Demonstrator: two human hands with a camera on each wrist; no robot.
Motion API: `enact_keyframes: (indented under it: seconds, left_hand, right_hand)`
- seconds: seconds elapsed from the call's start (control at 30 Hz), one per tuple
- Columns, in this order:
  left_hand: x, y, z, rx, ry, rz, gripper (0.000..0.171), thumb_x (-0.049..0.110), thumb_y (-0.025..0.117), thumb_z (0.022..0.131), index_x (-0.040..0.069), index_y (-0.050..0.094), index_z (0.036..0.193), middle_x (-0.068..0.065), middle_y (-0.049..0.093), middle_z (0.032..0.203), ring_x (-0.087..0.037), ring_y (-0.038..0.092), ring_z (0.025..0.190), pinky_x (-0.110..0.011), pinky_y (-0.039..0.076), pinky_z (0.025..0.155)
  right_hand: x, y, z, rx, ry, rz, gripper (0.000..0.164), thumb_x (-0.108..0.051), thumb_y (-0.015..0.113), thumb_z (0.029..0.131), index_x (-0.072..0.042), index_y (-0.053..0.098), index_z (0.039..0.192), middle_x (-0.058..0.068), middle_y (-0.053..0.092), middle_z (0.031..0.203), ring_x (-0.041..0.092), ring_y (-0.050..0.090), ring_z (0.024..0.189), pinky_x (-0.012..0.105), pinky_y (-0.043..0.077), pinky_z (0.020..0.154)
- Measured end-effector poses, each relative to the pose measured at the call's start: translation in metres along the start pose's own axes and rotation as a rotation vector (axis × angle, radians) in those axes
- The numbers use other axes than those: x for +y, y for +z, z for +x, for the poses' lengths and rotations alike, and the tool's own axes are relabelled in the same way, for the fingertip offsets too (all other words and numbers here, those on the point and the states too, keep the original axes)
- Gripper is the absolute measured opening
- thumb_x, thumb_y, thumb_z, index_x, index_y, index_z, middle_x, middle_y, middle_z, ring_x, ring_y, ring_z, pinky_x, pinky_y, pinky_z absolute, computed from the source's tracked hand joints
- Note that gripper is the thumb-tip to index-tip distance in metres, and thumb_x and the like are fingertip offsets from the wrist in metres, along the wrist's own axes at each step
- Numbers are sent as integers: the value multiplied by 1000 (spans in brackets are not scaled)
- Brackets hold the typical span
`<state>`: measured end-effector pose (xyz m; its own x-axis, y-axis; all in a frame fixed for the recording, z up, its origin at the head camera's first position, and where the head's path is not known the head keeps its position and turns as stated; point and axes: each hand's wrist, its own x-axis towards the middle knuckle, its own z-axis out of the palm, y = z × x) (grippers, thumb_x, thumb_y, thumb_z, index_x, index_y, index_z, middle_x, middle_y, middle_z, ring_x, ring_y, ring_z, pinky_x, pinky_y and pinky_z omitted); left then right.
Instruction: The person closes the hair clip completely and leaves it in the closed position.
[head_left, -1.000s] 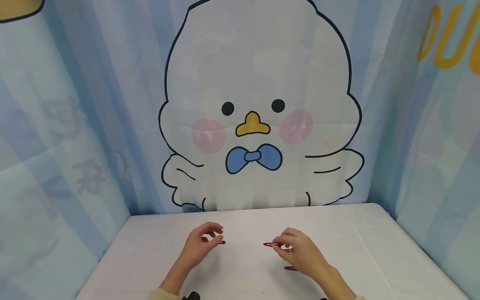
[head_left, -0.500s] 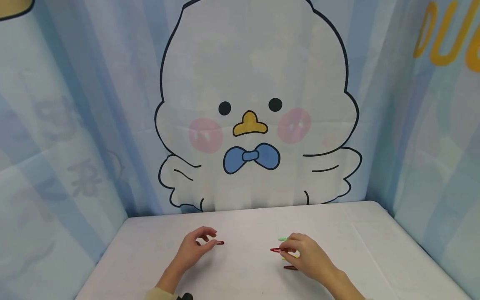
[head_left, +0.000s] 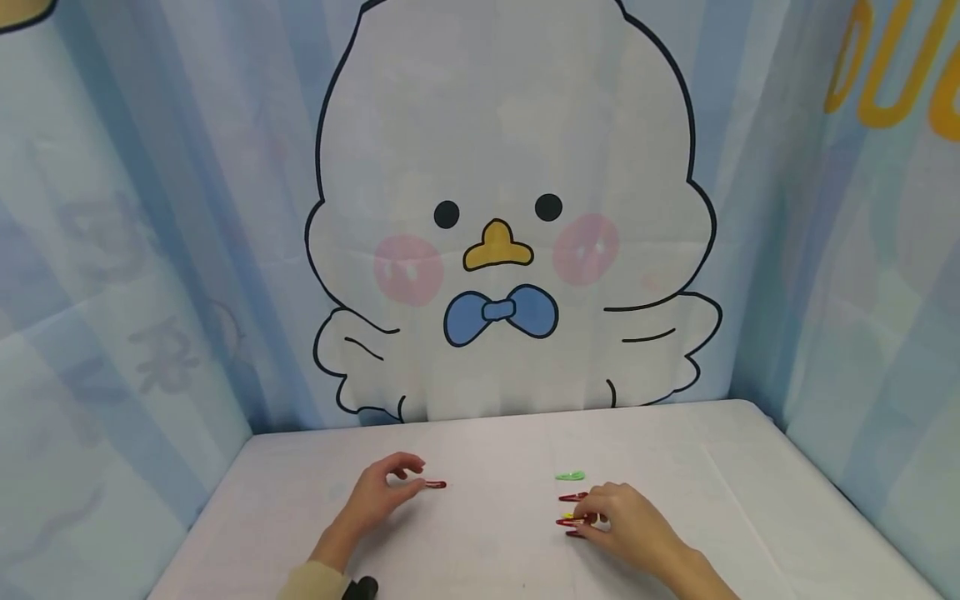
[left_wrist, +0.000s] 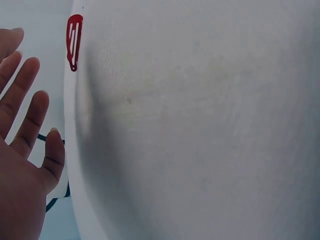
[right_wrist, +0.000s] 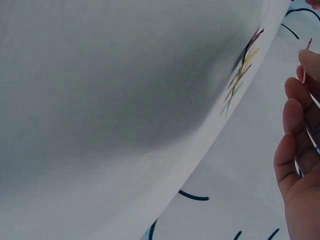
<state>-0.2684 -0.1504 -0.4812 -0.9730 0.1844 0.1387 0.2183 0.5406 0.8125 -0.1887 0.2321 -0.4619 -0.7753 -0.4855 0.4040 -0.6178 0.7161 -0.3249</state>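
Observation:
A red snap hair clip (left_wrist: 74, 42) lies on the white table beside my left hand (head_left: 381, 497). Its fingers are loosely spread and the clip shows apart from them in the left wrist view. My right hand (head_left: 633, 521) pinches another red hair clip (right_wrist: 308, 46) between thumb and fingertips, above the table. Under and beyond it several clips lie in a column: a green clip (head_left: 570, 476) farthest off, a red clip (head_left: 573, 497), a yellow clip (head_left: 567, 516) mostly covered, and a dark red clip (head_left: 574, 534) nearest me, partly hidden by the hand.
The white table (head_left: 495, 467) ends at a curtain (head_left: 510, 367) printed with a white duck. Patterned curtains also close off both sides. A black device (head_left: 362, 588) sits by the left sleeve (head_left: 313, 582).
My right hand has come nearer to me along the column with its red clip, uncovering the green clip and a red one. My left hand has drawn slightly back from the left clip.

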Motion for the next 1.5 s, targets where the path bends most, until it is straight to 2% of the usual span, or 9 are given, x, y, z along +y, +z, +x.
enact_keyframes:
  seconds: [0.13,0.2,0.43,0.67,0.9,1.07,1.23,1.3,1.5]
  left_hand:
    - [-4,-1,0,-20,-26,35,23,12,79,87,9,71,108,1,68,104,-22,56,99,-42,48,85]
    - [-7,-2,-1,-31,-31,52,23,12,80,86,9,71,107,1,68,103,-22,57,99,-44,47,87]
    - [-16,-3,6,-48,-2,87,23,10,81,84,10,71,105,2,67,101,-21,58,96,-45,47,87]
    - [-14,-5,12,-63,5,129,22,7,81,82,10,71,101,2,65,98,-21,56,94,-45,46,88]
    - [-11,-3,15,-65,19,158,19,7,81,81,10,72,98,2,64,95,-21,56,93,-45,46,87]
    - [-11,1,14,-70,-3,202,16,6,81,83,11,72,95,2,63,93,-20,56,90,-46,47,86]
    - [-11,5,16,-52,2,210,14,7,81,83,11,71,93,1,62,94,-21,55,90,-46,47,86]
    - [-11,6,15,-53,-8,214,14,8,81,83,12,71,92,1,61,93,-21,54,89,-45,46,85]
    - [-9,4,14,-59,-52,198,15,9,80,82,12,68,91,0,58,90,-20,52,86,-41,45,78]
  right_hand:
    - [2,2,-3,-133,101,36,10,-15,82,83,-22,75,84,-25,52,73,0,47,67,29,43,66]
    - [3,3,-5,-171,131,57,9,-15,82,83,-21,76,85,-23,53,73,1,46,67,29,42,66]
    - [7,4,-6,-199,147,52,7,-18,82,83,-21,77,85,-23,57,76,1,47,69,31,43,68]
    - [9,3,-6,-248,154,67,8,-17,84,82,-20,77,84,-22,58,77,0,47,68,28,45,65]
    - [11,4,-9,-263,168,83,9,-17,83,82,-21,75,85,-22,54,78,-1,48,69,28,46,65]
    - [11,3,-10,-289,195,106,9,-17,81,83,-23,75,85,-21,53,78,-1,46,69,28,44,64]
    - [12,0,-10,-295,266,135,4,-20,79,86,-19,76,88,-18,53,76,3,47,68,28,43,63]
    - [12,0,-11,-287,285,152,4,-21,78,87,-18,76,88,-17,53,75,3,46,68,28,42,62]
    - [11,-1,-10,-199,255,150,4,-18,77,87,-18,73,89,-18,51,74,2,47,66,26,42,59]
